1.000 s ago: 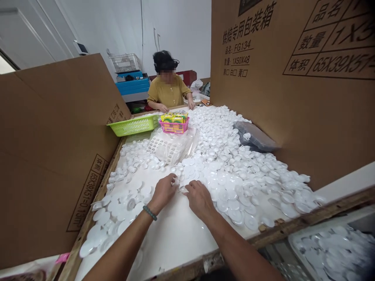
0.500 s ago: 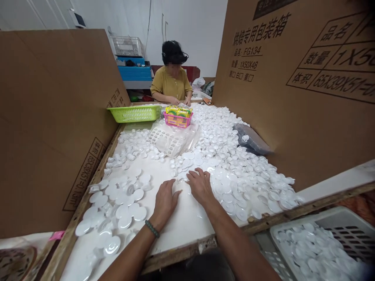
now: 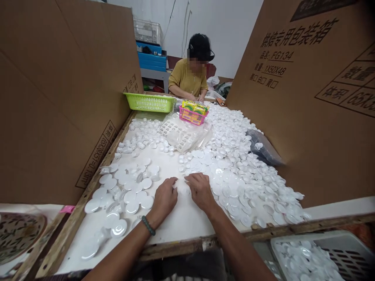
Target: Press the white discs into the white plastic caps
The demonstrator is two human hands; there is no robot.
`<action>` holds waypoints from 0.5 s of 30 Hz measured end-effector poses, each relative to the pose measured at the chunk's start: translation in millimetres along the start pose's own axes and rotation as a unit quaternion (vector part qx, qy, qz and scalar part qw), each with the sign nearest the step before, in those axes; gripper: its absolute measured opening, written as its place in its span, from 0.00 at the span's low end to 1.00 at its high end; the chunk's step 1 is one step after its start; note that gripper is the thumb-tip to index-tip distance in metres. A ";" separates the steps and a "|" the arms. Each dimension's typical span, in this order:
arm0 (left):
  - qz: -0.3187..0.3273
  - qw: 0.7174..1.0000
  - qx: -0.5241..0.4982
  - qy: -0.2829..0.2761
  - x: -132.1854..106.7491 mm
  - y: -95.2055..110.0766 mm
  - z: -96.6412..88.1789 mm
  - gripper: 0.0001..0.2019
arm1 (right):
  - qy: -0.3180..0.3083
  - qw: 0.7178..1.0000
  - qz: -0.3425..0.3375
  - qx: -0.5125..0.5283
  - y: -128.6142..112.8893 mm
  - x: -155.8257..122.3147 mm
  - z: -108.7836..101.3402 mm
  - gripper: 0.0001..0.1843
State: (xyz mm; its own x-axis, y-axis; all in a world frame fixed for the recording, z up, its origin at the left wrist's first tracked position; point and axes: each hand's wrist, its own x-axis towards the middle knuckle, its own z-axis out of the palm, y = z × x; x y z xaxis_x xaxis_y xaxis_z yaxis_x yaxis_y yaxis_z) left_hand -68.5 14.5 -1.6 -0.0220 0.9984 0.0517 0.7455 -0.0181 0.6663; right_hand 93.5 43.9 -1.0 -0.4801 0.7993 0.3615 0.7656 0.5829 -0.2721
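My left hand (image 3: 164,198), with a green bead bracelet at the wrist, and my right hand (image 3: 200,190) rest close together on the white table (image 3: 181,222). Both have the fingers curled down, pinching at a small white plastic piece (image 3: 181,186) between them; what exactly each holds is too small to make out. A large heap of white round plastic caps (image 3: 240,171) lies just right of my right hand. Flat white discs (image 3: 129,191) are spread out left of my left hand.
Tall cardboard sheets (image 3: 52,101) wall both sides (image 3: 316,117). A clear bag of parts (image 3: 187,134), a pink basket (image 3: 191,115) and a green basket (image 3: 149,102) sit farther back. Another person (image 3: 190,76) works at the far end. A white crate of caps (image 3: 310,255) stands lower right.
Half a second ago my hands lay flatter and apart; now they have drawn together with fingers curled over a small piece. The camera has turned left.
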 end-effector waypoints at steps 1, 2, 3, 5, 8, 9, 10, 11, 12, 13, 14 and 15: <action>0.011 1.000 0.000 0.001 -3.2 0.2 -0.7 0.15 | -0.002 1.000 -0.005 -0.010 1.6 2.2 1.7 0.18; 0.030 1.000 0.000 0.000 -6.5 1.1 -0.9 0.15 | -0.010 1.000 -0.018 -0.020 3.6 4.6 4.0 0.21; 0.055 0.998 0.000 -0.003 -9.3 2.5 -0.3 0.15 | -0.022 0.999 -0.032 -0.027 5.8 7.0 6.6 0.22; 0.111 0.994 0.010 -0.020 -12.4 6.3 2.4 0.16 | -0.039 0.998 -0.042 -0.030 9.6 11.0 12.5 0.19; 0.146 0.987 0.037 -0.046 -9.6 10.2 7.0 0.11 | -0.023 1.000 -0.004 -0.003 12.8 13.2 19.5 0.14; 0.145 0.987 0.043 -0.050 -7.7 10.1 7.6 0.09 | -0.012 1.000 0.012 0.015 13.3 12.4 20.5 0.13; 0.139 0.988 0.046 -0.049 -6.0 9.2 7.6 0.08 | 0.000 0.999 0.027 0.034 13.6 10.9 20.7 0.12; 0.132 0.989 0.045 -0.044 -4.9 7.5 7.2 0.07 | 0.011 0.998 0.041 0.053 13.8 8.9 20.2 0.12; 0.123 0.991 0.042 -0.035 -4.5 5.1 6.4 0.06 | 0.022 0.996 0.054 0.068 13.6 6.6 19.2 0.12; 0.113 0.993 0.038 -0.023 -4.8 2.4 5.7 0.06 | 0.035 0.994 0.064 0.080 13.1 4.4 17.9 0.12; 0.103 0.994 0.033 -0.009 -5.5 -0.6 5.2 0.06 | 0.048 0.992 0.072 0.088 12.2 2.5 16.5 0.12; 0.091 0.995 0.029 0.004 -6.5 -3.5 5.0 0.07 | 0.059 0.991 0.076 0.096 10.7 1.1 15.2 0.13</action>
State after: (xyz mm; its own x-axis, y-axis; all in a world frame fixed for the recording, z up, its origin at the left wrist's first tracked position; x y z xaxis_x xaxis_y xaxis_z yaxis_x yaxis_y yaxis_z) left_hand -67.6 8.3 -8.0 0.1117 0.9783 0.1746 0.7746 -0.1958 0.6014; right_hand 94.6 53.2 -17.2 -0.3030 0.8642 0.4018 0.7238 0.4829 -0.4928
